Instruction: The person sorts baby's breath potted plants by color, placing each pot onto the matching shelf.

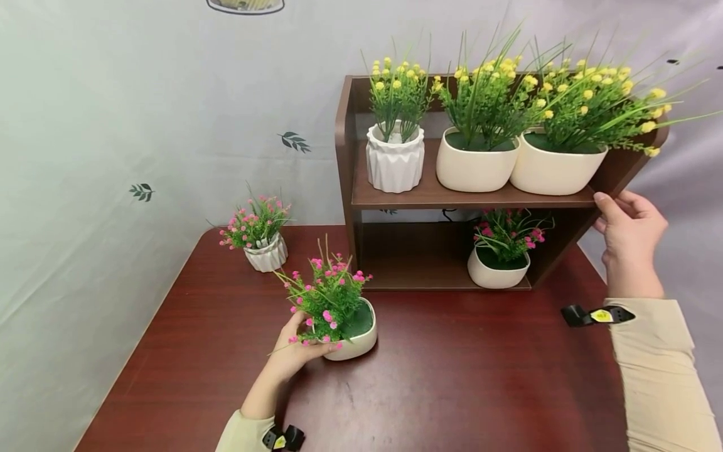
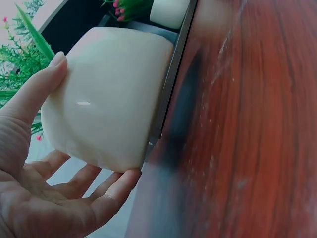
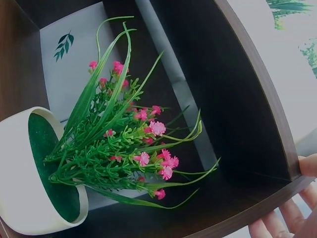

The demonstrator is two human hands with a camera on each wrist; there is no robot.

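Observation:
My left hand (image 1: pixel 290 351) grips a cream oval flowerpot (image 1: pixel 354 347) with pink artificial flowers (image 1: pixel 327 295), left of the shelf's front. The left wrist view shows the thumb along one side of the pot and the fingertips (image 2: pixel 130 174) at its other end; a dark shadow lies on the tabletop beside it. At the right end of the brown two-tier shelf (image 1: pixel 415 202), my right hand (image 1: pixel 635 232) holds the side panel's edge, thumb in front. Nearest it on the lower tier, another cream pot (image 3: pixel 25 183) bears pink flowers (image 3: pixel 157 129).
On the upper tier stand a white ridged pot (image 1: pixel 394 164) and two cream pots (image 1: pixel 477 168), all with yellow flowers. A small white ridged pot (image 1: pixel 268 255) with pink flowers is at the table's back left. Pale cloth (image 1: pixel 113 125) hangs behind the reddish-brown table (image 1: pixel 440 383).

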